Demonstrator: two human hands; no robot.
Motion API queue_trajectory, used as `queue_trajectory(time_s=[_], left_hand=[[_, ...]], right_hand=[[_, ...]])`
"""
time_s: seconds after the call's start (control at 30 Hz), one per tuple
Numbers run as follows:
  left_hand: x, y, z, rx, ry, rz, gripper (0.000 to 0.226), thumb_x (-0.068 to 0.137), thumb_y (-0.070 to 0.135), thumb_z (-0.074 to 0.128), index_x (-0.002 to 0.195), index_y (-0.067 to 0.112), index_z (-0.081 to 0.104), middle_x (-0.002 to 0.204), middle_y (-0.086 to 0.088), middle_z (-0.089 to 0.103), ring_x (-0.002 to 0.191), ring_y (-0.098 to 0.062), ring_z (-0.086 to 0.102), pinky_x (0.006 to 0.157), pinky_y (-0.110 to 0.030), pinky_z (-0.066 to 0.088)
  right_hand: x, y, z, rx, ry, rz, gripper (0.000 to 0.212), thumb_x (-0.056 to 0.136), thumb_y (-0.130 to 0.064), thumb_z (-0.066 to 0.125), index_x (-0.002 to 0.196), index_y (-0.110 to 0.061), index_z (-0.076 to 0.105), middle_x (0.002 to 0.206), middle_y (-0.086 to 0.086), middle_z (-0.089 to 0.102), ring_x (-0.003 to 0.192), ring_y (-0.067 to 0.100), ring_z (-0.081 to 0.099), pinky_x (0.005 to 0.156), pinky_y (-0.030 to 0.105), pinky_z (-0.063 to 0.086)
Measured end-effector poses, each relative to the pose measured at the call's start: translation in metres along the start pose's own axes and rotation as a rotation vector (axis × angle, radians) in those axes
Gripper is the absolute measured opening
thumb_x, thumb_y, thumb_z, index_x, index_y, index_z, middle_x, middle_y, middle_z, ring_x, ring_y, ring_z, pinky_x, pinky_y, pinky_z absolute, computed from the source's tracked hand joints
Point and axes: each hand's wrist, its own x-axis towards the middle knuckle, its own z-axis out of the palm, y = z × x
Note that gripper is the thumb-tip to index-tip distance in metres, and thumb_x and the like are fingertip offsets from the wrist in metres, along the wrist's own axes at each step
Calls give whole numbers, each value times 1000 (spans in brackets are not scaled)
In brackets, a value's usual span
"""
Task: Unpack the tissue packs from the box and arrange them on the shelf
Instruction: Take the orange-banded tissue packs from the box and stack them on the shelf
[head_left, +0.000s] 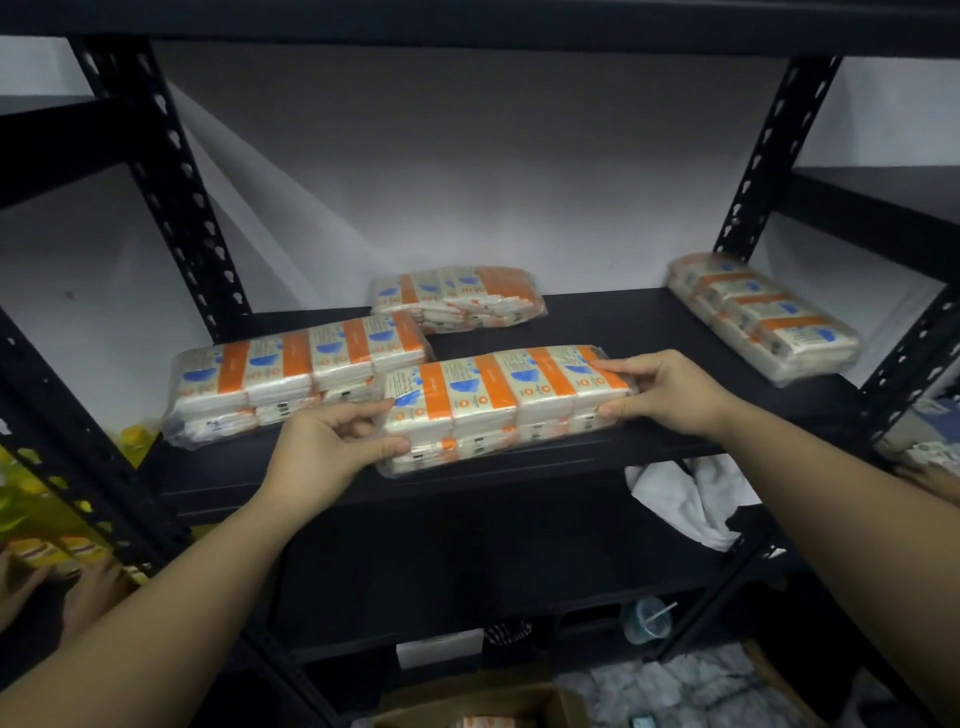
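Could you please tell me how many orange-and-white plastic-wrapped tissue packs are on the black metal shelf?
4. One front-centre pack held by both hands, one front-left pack, one rear-centre pack, one far-right pack. More may remain in the cardboard box below.

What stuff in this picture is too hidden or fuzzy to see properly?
Head view only:
- Cardboard box: cut off by the bottom edge, so its contents hardly show.
- Print on the held tissue pack: too small and blurred to read.
- Left hand and right hand cover that pack's ends.
- Lower shelf: too dark.
- Yellow items at left: blurred, behind the rack post.
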Motion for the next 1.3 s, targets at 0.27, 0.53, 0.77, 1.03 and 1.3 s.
queue_trajectory(time_s=[0.27, 0.53, 0.77, 1.03, 1.3], left_hand=[[11, 15, -5, 16, 27, -71, 39, 67, 7, 89, 103, 14, 78, 93, 0, 80, 91, -10, 76, 78, -15, 58], [57, 58, 21, 92, -72, -34, 18, 75, -2, 83, 92, -1, 78, 90, -6, 80, 86, -14, 77, 69, -17, 59], [144, 85, 85, 18, -105, 69, 20, 71, -3, 84, 90, -1, 78, 87, -13, 79, 75, -14, 75, 69, -19, 59], [255, 103, 179, -105, -221, 160, 16, 83, -1, 79, 96, 9, 79, 91, -12, 79, 79, -16, 75, 69, -26, 62], [345, 111, 298, -173, -230, 194, 19, 87, 0, 78, 100, 13, 75, 96, -7, 75, 87, -13, 71, 82, -21, 59]], right_hand=[[13, -2, -11, -52, 24, -59, 59, 63, -28, 96, 119, -33, 77, 108, -15, 78, 100, 4, 74, 98, 39, 58], [-9, 12, -62, -3, 89, -152, 46, 70, -14, 91, 111, -29, 78, 103, -18, 78, 98, 4, 75, 85, 20, 59], [-30, 31, -126, -92, 373, -142, 57, 64, -30, 91, 119, -21, 77, 100, -17, 76, 89, -6, 71, 80, 15, 56], [-45, 54, -158, -143, 703, -134, 51, 71, -20, 92, 120, -15, 77, 107, -6, 77, 95, -2, 71, 85, 12, 55], [-53, 76, -167, -428, 964, -96, 43, 80, -22, 88, 120, -16, 76, 110, -4, 75, 90, 4, 69, 85, 7, 49]])
